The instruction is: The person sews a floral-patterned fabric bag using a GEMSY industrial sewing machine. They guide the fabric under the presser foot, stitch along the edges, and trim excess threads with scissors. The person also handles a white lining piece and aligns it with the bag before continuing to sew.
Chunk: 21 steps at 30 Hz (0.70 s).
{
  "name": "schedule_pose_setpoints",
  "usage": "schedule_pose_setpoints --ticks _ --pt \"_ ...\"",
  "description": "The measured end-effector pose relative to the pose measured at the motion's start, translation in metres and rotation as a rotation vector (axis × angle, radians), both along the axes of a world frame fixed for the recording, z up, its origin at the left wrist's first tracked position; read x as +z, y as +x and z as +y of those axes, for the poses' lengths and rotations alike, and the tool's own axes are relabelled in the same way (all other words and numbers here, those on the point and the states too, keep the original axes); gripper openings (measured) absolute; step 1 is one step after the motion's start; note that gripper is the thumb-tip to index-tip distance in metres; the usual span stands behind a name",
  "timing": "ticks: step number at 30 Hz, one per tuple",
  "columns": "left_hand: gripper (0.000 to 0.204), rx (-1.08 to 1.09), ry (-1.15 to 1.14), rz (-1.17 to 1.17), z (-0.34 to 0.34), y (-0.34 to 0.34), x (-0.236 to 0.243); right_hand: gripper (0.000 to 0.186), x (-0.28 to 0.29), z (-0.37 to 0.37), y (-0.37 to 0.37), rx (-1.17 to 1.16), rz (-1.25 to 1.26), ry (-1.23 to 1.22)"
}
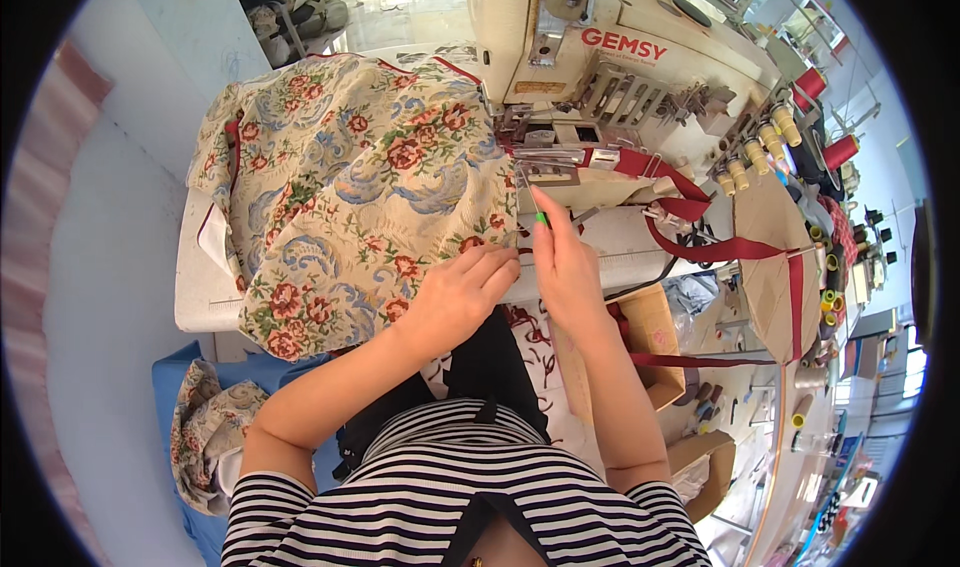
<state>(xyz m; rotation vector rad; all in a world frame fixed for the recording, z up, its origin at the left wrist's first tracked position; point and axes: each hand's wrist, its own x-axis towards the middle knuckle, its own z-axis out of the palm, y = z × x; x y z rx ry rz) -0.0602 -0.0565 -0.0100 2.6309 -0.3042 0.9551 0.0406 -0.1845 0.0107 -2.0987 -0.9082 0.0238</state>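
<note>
Your L hand [462, 302] rests, grip unclear, on floral fabric [350, 197] on the tabletop [200, 279] beside the sewing machine [690, 72]; your R hand [568, 267] grips a slim green-marked tool [541, 218] at its edge, prob. trimming, so next needs steady fabric & careful aim.

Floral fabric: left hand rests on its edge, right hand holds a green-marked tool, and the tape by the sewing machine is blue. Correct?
No: the tape by the sewing machine is dark red, as the head view shows. The rest holds: left hand on the edge of the floral fabric, green-marked tool in the right hand.
</note>
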Motion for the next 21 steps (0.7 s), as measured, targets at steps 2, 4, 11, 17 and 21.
schedule_pose_setpoints --ticks 2,4,11,17,21 --pt "0.027 -0.001 -0.019 -0.003 0.002 -0.002 -0.001 0.036 -0.011 0.010 0.003 -0.010 -0.008 0.052" --pt "0.027 0.003 -0.036 -0.016 0.002 0.000 -0.003 0.036 -0.013 0.014 0.006 -0.011 0.006 0.071" --pt "0.027 0.001 -0.074 -0.012 0.002 0.003 -0.005 0.034 -0.010 0.021 0.011 -0.038 0.083 0.087" --pt "0.027 0.001 -0.076 -0.016 0.002 0.002 -0.006 0.034 -0.009 0.028 0.006 -0.087 0.073 0.090" --pt "0.027 -0.005 -0.077 0.007 0.002 0.002 -0.004 0.034 -0.023 0.031 0.007 -0.063 0.107 0.229"
